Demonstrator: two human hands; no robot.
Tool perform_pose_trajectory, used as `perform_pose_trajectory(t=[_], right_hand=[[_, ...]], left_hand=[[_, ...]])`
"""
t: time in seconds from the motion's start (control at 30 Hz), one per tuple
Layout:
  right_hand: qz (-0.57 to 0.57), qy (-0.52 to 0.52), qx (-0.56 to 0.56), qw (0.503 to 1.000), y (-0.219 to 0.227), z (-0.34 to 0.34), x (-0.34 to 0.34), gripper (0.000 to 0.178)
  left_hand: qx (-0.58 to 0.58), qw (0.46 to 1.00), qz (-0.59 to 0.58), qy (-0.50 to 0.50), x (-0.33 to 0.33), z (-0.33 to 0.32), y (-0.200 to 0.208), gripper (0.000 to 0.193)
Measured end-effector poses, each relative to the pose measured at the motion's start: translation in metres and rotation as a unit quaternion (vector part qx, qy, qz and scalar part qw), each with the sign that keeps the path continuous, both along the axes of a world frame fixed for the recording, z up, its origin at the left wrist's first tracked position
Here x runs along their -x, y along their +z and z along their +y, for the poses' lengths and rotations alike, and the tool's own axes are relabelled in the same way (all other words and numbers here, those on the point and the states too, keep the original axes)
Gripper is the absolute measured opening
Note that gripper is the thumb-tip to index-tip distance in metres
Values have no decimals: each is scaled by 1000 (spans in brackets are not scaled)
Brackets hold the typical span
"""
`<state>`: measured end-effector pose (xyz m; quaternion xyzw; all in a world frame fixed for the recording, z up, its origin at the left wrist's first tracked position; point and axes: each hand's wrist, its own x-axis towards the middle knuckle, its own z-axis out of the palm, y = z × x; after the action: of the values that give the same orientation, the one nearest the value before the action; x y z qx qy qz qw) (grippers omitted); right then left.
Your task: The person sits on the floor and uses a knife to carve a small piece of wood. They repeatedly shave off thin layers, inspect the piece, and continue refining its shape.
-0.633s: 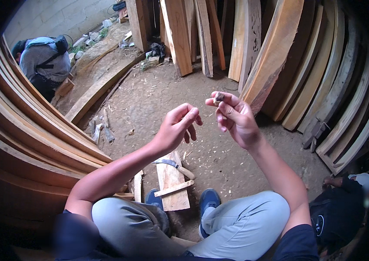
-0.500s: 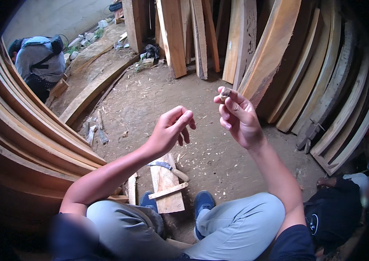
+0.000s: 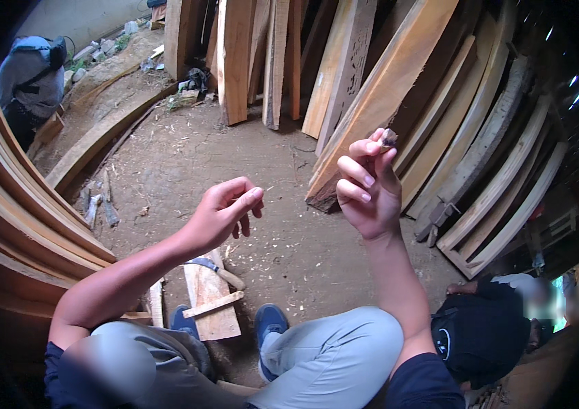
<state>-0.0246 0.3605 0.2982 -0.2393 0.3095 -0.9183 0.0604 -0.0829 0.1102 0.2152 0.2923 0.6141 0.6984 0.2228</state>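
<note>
My right hand (image 3: 375, 194) is raised in front of the leaning planks and pinches a small rough brown lump (image 3: 388, 139) between thumb and fingertips. A dark patch shows on the lump; its exact kind is unclear. Lower and to the left, my left hand (image 3: 221, 213) has thumb and forefinger pressed together, the other fingers curled. A thin pale sliver shows at that fingertip, too small to name. Below it, near my shoes, a curved-bladed knife with a wooden handle (image 3: 231, 277) rests on a short board (image 3: 218, 327), beside a narrow wooden strip (image 3: 214, 303).
Long planks (image 3: 30, 204) curve along the left side, and more timber (image 3: 371, 102) leans at the back and right. A person in dark clothing (image 3: 480, 334) is close on my right; another person (image 3: 30, 82) bends over at far left. Wood chips dot the dirt floor (image 3: 187, 163).
The view has swung right, so the surroundings sit further left. My right hand has turned, bringing the lump's dark patch into sight. The left hand keeps nearly the same pose.
</note>
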Motion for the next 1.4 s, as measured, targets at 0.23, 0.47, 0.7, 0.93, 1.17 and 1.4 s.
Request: perform_pose_trajectory(t=[0.23, 0.47, 0.7, 0.93, 1.17, 1.4], right_hand=[[-11, -13, 9, 1000, 10, -1, -6, 28], [-32, -52, -3, 998, -1, -1, 1, 31], [-27, -18, -6, 999, -2, 2, 2, 28], [-30, -7, -19, 999, -2, 1, 1, 28], [-64, -46, -22, 997, 1, -7, -1, 27], [-82, -59, -39, 994, -2, -9, -2, 28]], left_hand=[[11, 1000, 12, -1, -3, -3, 6, 32], [4, 1000, 24, -13, -2, -5, 7, 32], [4, 1000, 28, -7, -5, -5, 8, 31], [-1, 999, 42, -8, -6, -4, 7, 29], [-8, 999, 35, -7, -7, -5, 7, 29], [0, 999, 49, -13, -9, -4, 10, 33]])
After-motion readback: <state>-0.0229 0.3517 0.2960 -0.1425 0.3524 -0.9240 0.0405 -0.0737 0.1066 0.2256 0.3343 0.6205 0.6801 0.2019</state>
